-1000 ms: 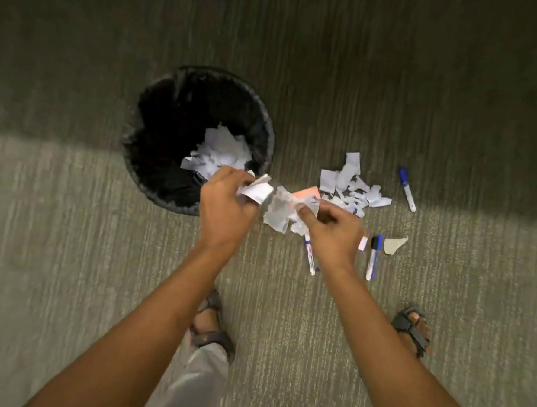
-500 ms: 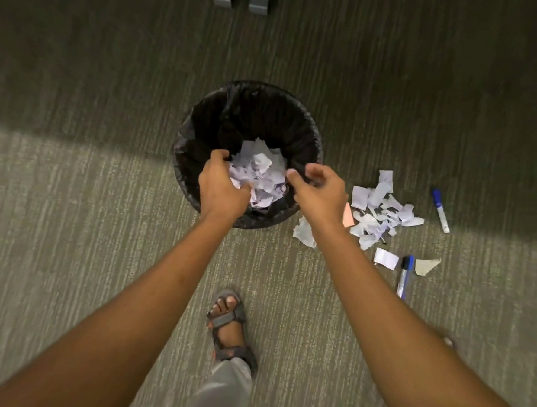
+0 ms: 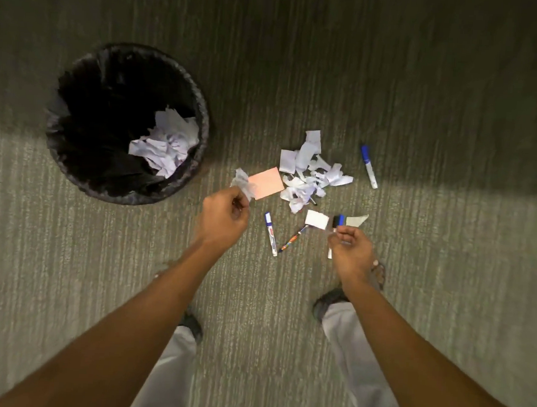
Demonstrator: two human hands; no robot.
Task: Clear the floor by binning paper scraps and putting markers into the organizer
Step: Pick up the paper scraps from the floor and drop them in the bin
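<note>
A black lined bin [image 3: 202,142] stands on the carpet at left with crumpled paper [image 3: 167,146] inside. My left hand [image 3: 225,216] pinches a crumpled white scrap [image 3: 242,183] just right of the bin, over the corner of a pink note [image 3: 267,182]. A pile of white scraps [image 3: 310,174] lies beyond the note. My right hand [image 3: 349,249] hovers with curled fingers over a blue-capped marker [image 3: 339,221], hiding most of its body. Another marker [image 3: 270,233], a thin pen [image 3: 291,239] and a third marker [image 3: 369,167] lie on the floor.
A white card [image 3: 316,219] and a grey scrap [image 3: 356,220] lie beside the hidden marker. My feet and light trouser legs [image 3: 346,349] stand just behind the mess. No organizer is in view.
Both hands have left the bin after dropping paper into it. The left hand has picked up the loose scrap beside the bin; the right has moved right over the blue-capped marker.
</note>
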